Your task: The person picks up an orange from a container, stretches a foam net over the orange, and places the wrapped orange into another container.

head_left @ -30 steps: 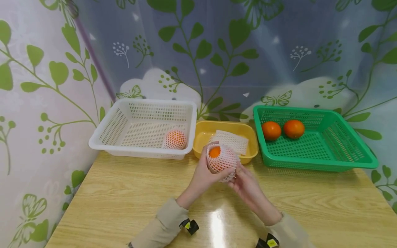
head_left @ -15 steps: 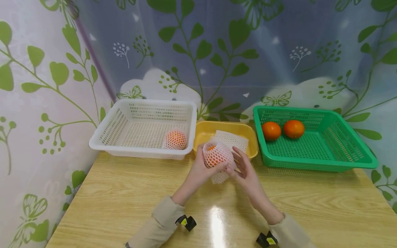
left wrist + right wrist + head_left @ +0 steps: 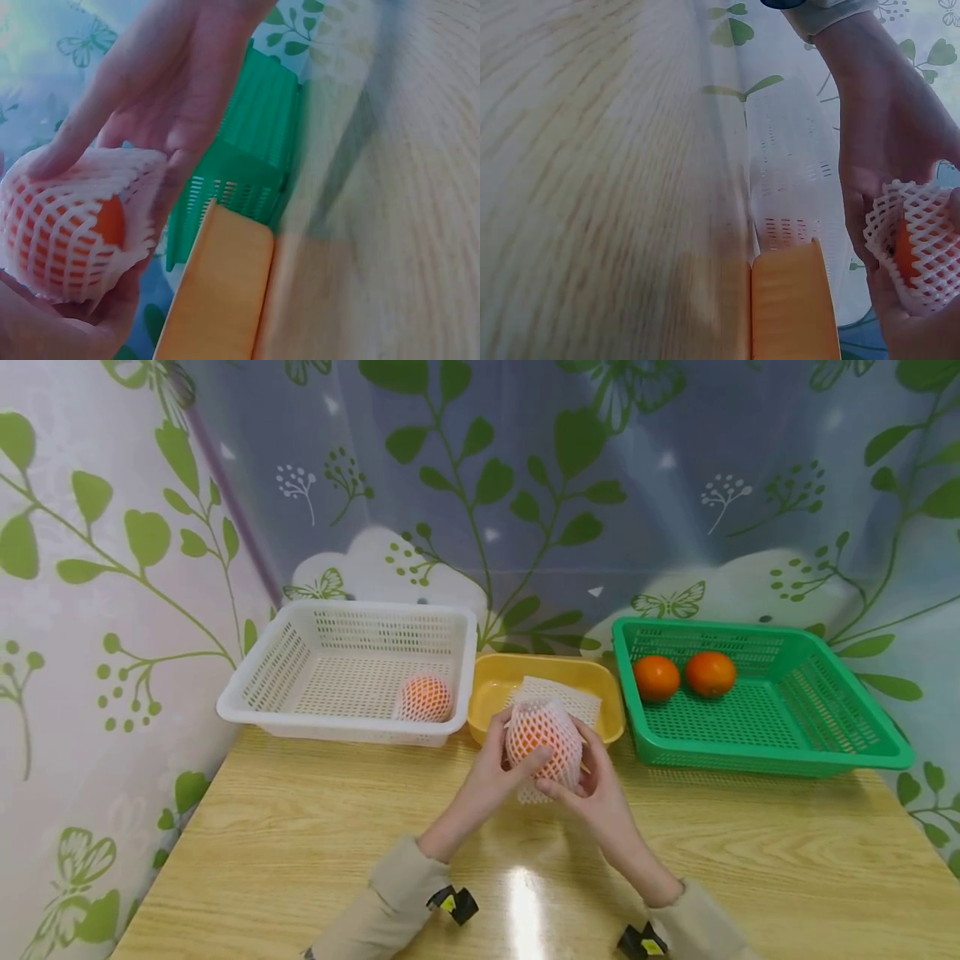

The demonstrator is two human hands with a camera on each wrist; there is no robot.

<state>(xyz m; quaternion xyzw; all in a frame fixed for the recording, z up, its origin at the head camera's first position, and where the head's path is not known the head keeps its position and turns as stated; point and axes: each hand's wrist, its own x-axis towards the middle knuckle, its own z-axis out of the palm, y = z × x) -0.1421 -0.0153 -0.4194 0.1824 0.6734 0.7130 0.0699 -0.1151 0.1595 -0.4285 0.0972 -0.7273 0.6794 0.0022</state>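
Both hands hold an orange point(image 3: 532, 735) wrapped in a white foam net sleeve point(image 3: 558, 727), raised above the wooden table. My left hand point(image 3: 491, 774) grips it from the left, thumb across the front. On the right side, my right hand point(image 3: 603, 793) curls its fingers round the netted fruit, its thumb at the lower front. Bare orange peel shows through an opening of the foam net point(image 3: 139, 202) in the left wrist view. The loose net end hangs below the fruit in the head view. In the right wrist view the netted orange point(image 3: 907, 255) is cut by the frame edge.
A white basket point(image 3: 345, 727) at the left holds one netted orange point(image 3: 424, 698). Behind the hands, a yellow tray point(image 3: 495, 668) contains flat foam nets point(image 3: 573, 697). The green basket point(image 3: 765, 756) at the right has two bare oranges point(image 3: 710, 673). A patterned curtain hangs behind.
The foam net now covers the orange's front, where bare peel showed a second ago. The right hand let go of the net's lower end and moved up to the fruit's right side.
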